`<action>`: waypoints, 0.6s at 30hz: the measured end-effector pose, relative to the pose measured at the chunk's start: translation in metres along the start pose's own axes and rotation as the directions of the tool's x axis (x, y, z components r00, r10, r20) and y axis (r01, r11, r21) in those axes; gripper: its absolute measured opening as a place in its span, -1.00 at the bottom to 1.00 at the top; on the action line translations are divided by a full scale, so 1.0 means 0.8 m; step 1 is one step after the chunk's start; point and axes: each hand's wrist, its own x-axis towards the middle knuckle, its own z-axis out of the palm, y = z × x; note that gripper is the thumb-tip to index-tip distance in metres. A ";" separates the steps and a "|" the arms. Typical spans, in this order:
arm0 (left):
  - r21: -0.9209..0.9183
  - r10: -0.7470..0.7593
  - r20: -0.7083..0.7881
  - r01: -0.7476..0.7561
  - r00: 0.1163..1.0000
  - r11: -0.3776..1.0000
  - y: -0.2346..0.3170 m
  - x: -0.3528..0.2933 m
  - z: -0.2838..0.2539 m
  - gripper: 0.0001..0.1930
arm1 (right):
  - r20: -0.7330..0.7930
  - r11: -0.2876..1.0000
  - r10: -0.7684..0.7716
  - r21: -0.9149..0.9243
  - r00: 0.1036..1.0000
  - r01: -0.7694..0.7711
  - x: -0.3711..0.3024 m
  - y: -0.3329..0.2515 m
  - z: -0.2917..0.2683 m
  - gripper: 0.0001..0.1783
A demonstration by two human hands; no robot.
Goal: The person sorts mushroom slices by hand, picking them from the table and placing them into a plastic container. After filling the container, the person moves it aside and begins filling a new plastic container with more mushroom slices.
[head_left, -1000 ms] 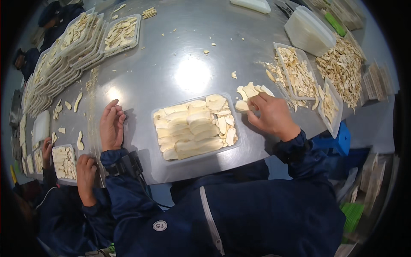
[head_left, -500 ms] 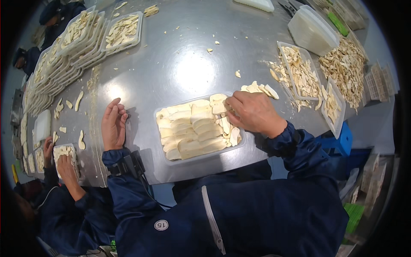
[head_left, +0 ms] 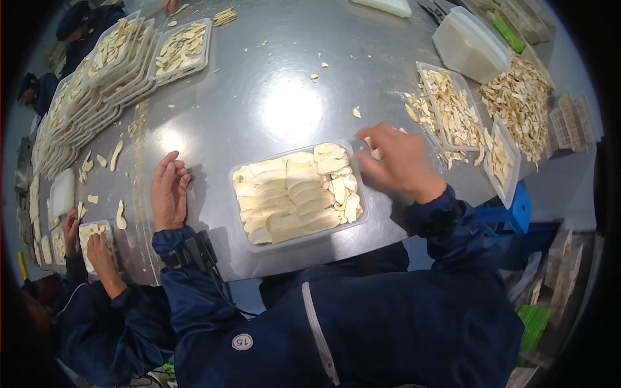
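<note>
Metal table (head_left: 217,97) gleams beyond slice-filled tray (head_left: 307,235).

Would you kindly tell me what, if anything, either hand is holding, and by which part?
The left hand appears empty; the right hand is blurred at pale slices, so any hold cannot be told.

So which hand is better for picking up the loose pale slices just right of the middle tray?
The right hand, probably: it's beside those pale slices, while the left hand is across the plastic tray, farther away.
</note>
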 end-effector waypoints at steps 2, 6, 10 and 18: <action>-0.014 0.001 0.013 -0.001 1.000 1.000 -0.002 0.001 0.002 -0.66 | -0.093 0.990 0.139 0.000 0.986 -0.140 -0.012 0.029 -0.020 -0.80; 0.006 -0.006 0.009 0.006 1.000 1.000 0.002 0.002 -0.006 -0.65 | -0.192 0.874 0.439 -0.135 0.878 -0.467 -0.051 0.077 -0.037 -0.84; 0.013 0.004 0.016 -0.004 1.000 1.000 0.000 0.004 -0.012 -0.65 | -0.086 0.832 0.529 -0.146 0.844 -0.536 -0.068 0.063 -0.031 -0.86; -0.007 0.025 0.036 -0.025 0.999 1.000 -0.005 0.004 -0.020 -0.64 | -0.075 0.899 0.382 -0.199 0.921 -0.389 -0.047 0.029 0.005 -0.68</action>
